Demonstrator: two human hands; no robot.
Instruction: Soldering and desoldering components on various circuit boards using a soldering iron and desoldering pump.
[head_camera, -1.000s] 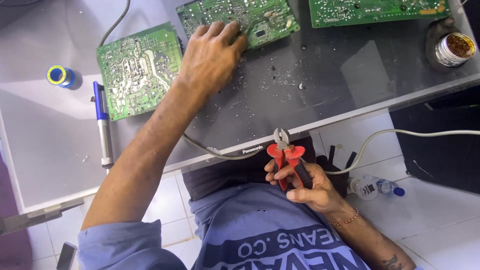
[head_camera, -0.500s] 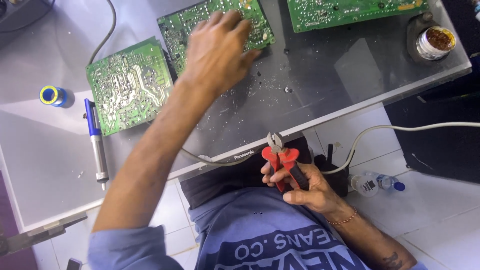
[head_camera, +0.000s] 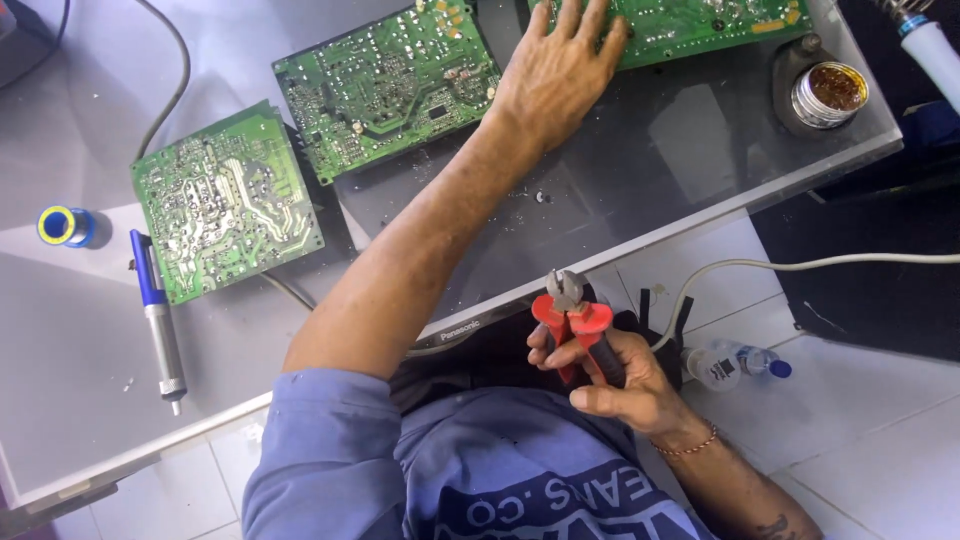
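Note:
My left hand (head_camera: 555, 75) reaches across the glass table (head_camera: 600, 200) with fingers spread, resting on the edge of the far right green circuit board (head_camera: 700, 25). A second green circuit board (head_camera: 385, 85) lies just left of that hand. A third green board (head_camera: 225, 205), solder side up, sits further left. My right hand (head_camera: 615, 375) is held near my lap below the table edge and grips red-handled cutting pliers (head_camera: 572, 320), jaws pointing up.
A blue desoldering pump (head_camera: 155, 315) and a blue solder spool (head_camera: 65, 227) lie at the left. A round tin of flux (head_camera: 825, 95) stands at the right. A soldering iron handle (head_camera: 935, 50) shows at the top right. A plastic bottle (head_camera: 735, 365) and white cable (head_camera: 800, 265) lie on the tiled floor.
My left hand has moved to the right, from the middle circuit board to the far right one. My right hand still holds the pliers in much the same place.

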